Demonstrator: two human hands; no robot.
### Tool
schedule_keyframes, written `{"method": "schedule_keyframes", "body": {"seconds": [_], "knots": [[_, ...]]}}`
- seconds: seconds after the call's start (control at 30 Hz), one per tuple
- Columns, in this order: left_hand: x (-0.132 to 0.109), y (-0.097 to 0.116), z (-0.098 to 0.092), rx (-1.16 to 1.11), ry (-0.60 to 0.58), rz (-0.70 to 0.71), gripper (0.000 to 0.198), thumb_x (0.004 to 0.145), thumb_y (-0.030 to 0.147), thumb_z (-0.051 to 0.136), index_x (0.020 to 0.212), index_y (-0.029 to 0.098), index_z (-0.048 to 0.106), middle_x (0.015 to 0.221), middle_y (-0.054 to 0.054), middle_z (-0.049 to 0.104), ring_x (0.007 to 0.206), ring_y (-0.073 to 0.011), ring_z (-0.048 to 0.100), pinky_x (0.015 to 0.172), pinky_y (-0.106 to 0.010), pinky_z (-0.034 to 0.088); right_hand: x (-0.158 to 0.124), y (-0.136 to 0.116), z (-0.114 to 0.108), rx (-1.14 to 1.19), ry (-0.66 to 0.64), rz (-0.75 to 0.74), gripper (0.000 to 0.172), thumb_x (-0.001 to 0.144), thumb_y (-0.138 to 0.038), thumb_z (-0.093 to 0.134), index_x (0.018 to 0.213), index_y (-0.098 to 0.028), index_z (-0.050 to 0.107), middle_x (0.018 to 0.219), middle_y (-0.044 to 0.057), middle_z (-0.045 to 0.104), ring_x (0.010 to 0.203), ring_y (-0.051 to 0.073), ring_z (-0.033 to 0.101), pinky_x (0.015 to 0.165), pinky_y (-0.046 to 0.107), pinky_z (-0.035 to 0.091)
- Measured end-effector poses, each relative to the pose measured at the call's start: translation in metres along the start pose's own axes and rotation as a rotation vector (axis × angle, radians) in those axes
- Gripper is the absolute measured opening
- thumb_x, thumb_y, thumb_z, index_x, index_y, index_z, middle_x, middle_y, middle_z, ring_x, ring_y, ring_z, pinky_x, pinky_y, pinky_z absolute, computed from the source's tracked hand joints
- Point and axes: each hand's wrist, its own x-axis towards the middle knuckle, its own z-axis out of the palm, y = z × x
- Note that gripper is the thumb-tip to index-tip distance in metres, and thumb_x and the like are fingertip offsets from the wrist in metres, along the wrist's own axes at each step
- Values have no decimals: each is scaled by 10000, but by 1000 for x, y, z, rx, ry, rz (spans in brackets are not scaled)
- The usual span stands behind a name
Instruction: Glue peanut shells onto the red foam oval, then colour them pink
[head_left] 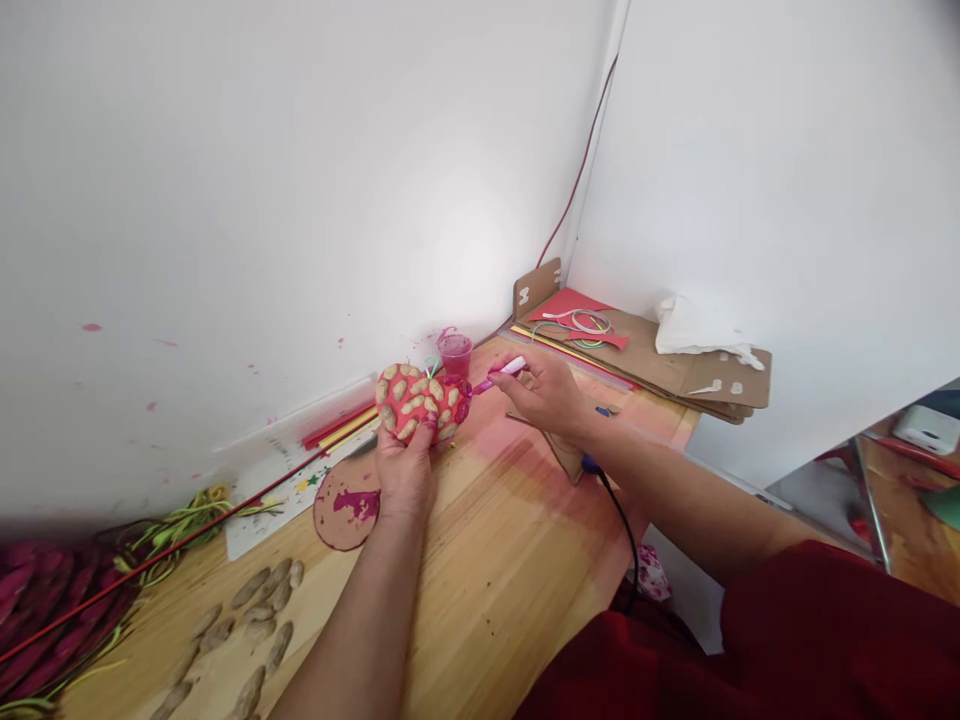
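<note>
My left hand (pixel 403 475) grips a red disc (pixel 397 408) by its near edge, thumb on top. Whole peanuts (pixel 413 404) cover the disc, and a light green loop (pixel 432 367) rises from its far side. Wet magenta paint coats the disc's right edge. Pinched in my right hand (pixel 546 395) is a paintbrush (pixel 512 367) with a white handle, its pink-stained tip at that painted edge. Just behind the disc stands a clear plastic cup (pixel 454 353) of pink paint. A round cardboard piece (pixel 341 515) smeared with magenta lies beside my left wrist.
Loose peanuts (pixel 259 610) lie front left, near magenta discs (pixel 52 610) and green cords (pixel 180 520). A red cord crosses the left side. Flattened cardboard (pixel 660 375) bears red scraps and a white bag (pixel 697 330). A dark cable (pixel 626 520) hangs under my right forearm. White walls border the table.
</note>
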Motion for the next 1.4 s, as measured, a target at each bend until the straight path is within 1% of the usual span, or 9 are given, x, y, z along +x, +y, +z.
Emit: {"method": "schedule_keyframes", "body": {"seconds": [0.2,0.3,0.4,0.47,0.57,0.67,0.77,1.13,1.4], "knots": [[0,2,2,-38,60,-7,599,695,289,846,1245,295,609,1259,-67,702,981,-202,725,821,-359,615,56,10,4,-155,25,82,125,891,-321,624,869,-215,685,804,13,734,750,177,666,718,296,480],[1,1,1,-33,73,-3,576,699,278,846,1229,296,622,1256,-68,704,1003,-202,721,860,-364,606,85,18,19,-285,-33,148,166,894,-347,627,861,-205,706,796,28,733,768,197,660,723,316,469],[3,-1,-1,-23,51,26,547,717,266,837,1221,301,628,1262,-63,702,1069,-205,703,931,-375,580,102,27,38,-416,-143,200,182,868,-372,668,837,-201,721,849,62,744,877,241,662,776,352,474],[4,-2,-2,-21,45,37,540,726,260,831,1224,302,627,1259,-63,704,1085,-211,699,944,-385,575,105,31,51,-495,-231,218,183,849,-372,704,845,-190,722,905,81,743,967,266,651,836,388,484],[4,-2,-2,-18,42,52,543,729,257,829,1232,298,628,1267,-64,700,1099,-212,693,969,-390,562,104,36,63,-595,-340,233,254,911,-406,666,996,-170,701,1063,83,711,1040,248,643,913,447,506],[5,-3,-2,-16,38,61,559,733,261,825,1254,281,623,1274,-70,697,1093,-202,693,1009,-399,534,101,37,67,-668,-406,243,316,956,-422,618,1140,-169,658,1192,85,666,1073,235,644,940,473,521],[5,-3,-1,-34,54,54,580,718,251,831,1260,260,626,1264,-79,702,1059,-198,702,1030,-412,515,101,34,66,-714,-437,241,343,955,-428,619,1173,-165,649,1217,92,657,1108,253,634,953,492,515],[1,1,2,-86,79,11,588,689,222,842,1238,261,637,1239,-74,711,1020,-193,711,978,-400,549,102,36,67,-752,-465,244,342,964,-382,619,1236,-175,621,1263,98,637,1087,243,645,922,470,544],[3,0,1,-81,74,25,539,681,222,850,1183,257,657,1211,-66,720,1038,-186,705,980,-370,546,104,29,58,-637,-345,219,278,891,-444,631,957,-191,727,1044,109,722,1111,315,590,901,455,447]]}}
